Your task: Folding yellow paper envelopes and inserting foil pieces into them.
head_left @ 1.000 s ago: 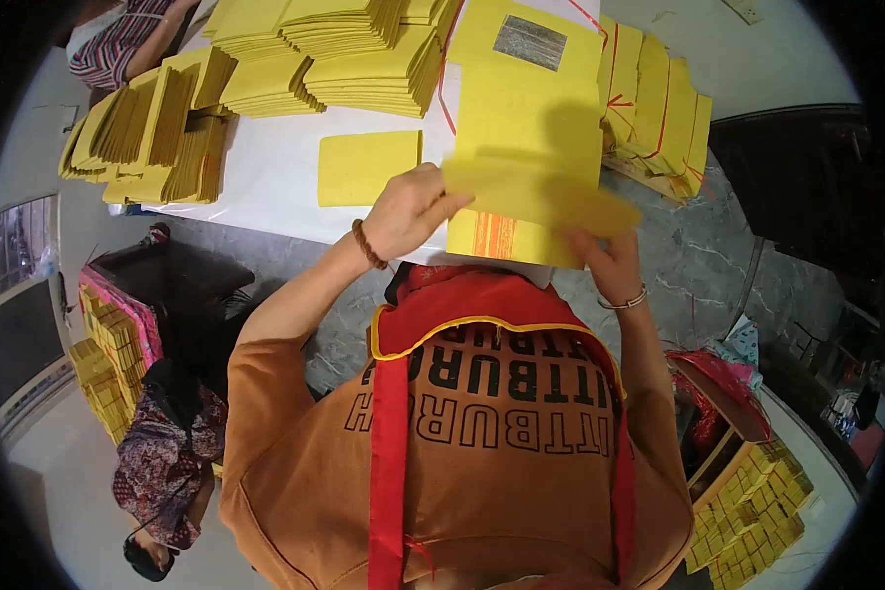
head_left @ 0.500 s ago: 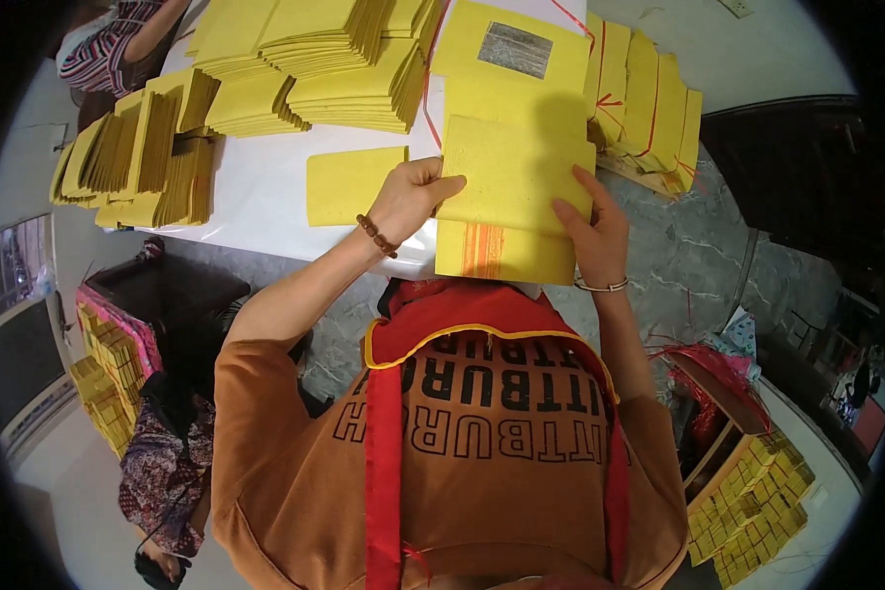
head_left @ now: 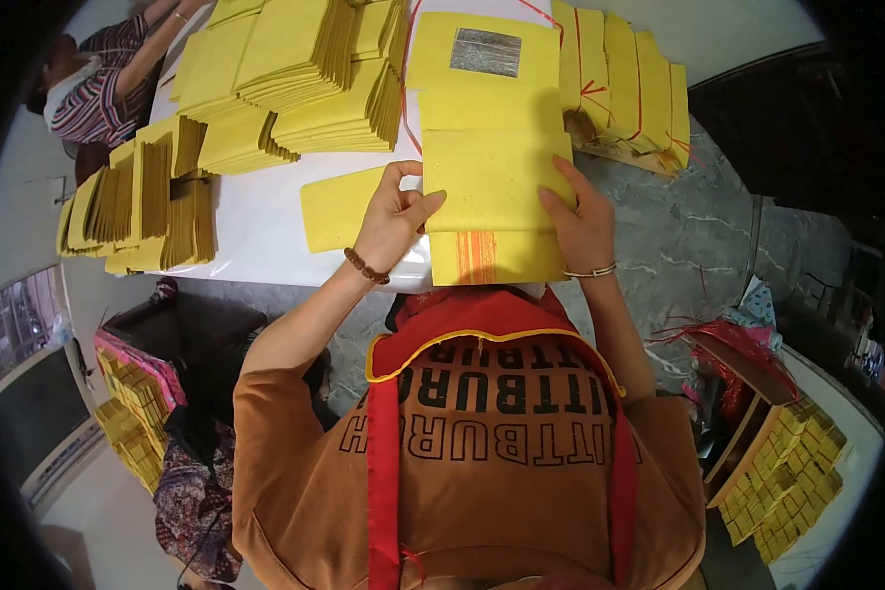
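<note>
Left grip (head_left: 400, 218), right grip (head_left: 582, 214) holding yellow paper (head_left: 492, 182) by its sides; square it evenly over striped paper (head_left: 509, 258) beneath

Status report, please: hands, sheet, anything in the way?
Left hand, right hand at sides of yellow sheet. Orange stripes below. Nothing visibly blocking; loose sheet lies leftward.

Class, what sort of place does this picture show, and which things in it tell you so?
Probably a paper-goods workshop: piles of folded yellow sheets crowd a white-covered table, yellow bundles tied in red stand at its right, and many smaller yellow packs are stacked at the lower right.
</note>
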### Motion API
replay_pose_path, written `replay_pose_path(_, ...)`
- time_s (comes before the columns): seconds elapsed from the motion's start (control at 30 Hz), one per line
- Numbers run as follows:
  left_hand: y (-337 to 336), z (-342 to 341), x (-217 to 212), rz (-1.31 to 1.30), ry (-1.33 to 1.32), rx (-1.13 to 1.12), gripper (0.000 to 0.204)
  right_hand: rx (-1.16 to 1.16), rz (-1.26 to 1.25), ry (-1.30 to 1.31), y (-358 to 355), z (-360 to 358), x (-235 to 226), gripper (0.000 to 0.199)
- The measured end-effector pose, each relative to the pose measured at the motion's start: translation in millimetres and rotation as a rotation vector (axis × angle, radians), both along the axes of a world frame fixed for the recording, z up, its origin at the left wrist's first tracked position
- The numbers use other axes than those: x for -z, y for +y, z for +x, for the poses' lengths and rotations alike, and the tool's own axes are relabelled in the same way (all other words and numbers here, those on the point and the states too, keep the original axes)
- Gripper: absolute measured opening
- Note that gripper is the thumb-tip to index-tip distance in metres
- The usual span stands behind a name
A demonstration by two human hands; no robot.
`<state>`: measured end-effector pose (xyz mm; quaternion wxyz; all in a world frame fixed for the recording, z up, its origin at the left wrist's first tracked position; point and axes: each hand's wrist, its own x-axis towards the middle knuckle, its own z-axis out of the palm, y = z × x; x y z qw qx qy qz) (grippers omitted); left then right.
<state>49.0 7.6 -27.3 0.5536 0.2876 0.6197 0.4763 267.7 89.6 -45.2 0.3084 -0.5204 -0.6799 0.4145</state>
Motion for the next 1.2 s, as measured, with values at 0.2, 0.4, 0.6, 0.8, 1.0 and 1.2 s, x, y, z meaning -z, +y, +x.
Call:
replay_pose_path(0.2,0.3,2.5,-11.4,0.213,0.846,0.109,0.043,0.022,-0.002,-0.077,-0.2,-1.1,-2.9,0.043)
replay_pose_path(0.4,33.3,29.7,-14.6,0.734,1.245,0.474,0.047,0.029,0.026,-0.060,-2.0,-1.6,-1.2,0.042)
replay_pose_path(0.6,32.8,39.4,11.4,0.610,1.436,0.585,0.053,0.005,0.062,-0.203,-10.9,-2.3,-18.8,0.047)
replay_pose_path(0.8,33.5,43.2,14.1,0.625,1.441,0.597,0.057,-0.278,0.679,-0.580,-46.3,29.1,0.9,0.053)
replay_pose_path(1.0,33.4,38.3,4.7,0.664,1.364,0.731,0.063,-0.391,0.513,-0.467,-48.7,34.3,8.2,0.056)
replay_pose_path(1.2,25.1,59.8,9.9,0.724,1.926,0.628,0.059,-0.354,-0.025,0.235,-29.7,50.3,-3.3,0.051)
